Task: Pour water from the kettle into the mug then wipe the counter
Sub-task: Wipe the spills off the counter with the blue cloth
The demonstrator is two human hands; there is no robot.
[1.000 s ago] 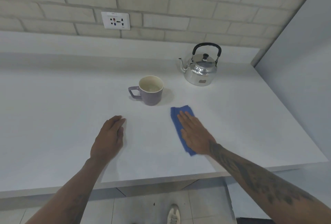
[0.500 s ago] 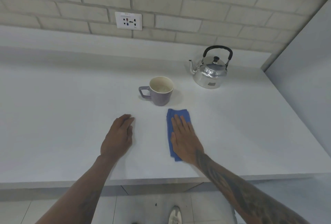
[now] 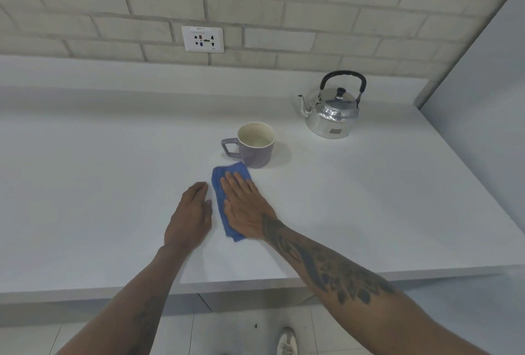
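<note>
A purple mug (image 3: 254,145) with a cream inside and its handle to the left stands mid-counter, holding some water. A shiny steel kettle (image 3: 332,111) with a black handle sits upright behind it to the right, spout pointing left. A folded blue cloth (image 3: 220,192) lies on the white counter (image 3: 369,198) just in front of the mug. My right hand (image 3: 245,207) presses flat on the cloth, fingers together, covering most of it. My left hand (image 3: 191,217) rests palm down on the counter right beside the cloth, holding nothing.
A brick wall with a white power socket (image 3: 202,39) runs behind the counter. A grey panel (image 3: 483,99) closes off the right side. The counter's front edge is near my forearms; a tiled floor and a white shoe (image 3: 287,343) show below.
My right hand has slid the blue cloth leftward and forward, up to the mug's base and close beside my left hand. My left hand stays flat on the counter.
</note>
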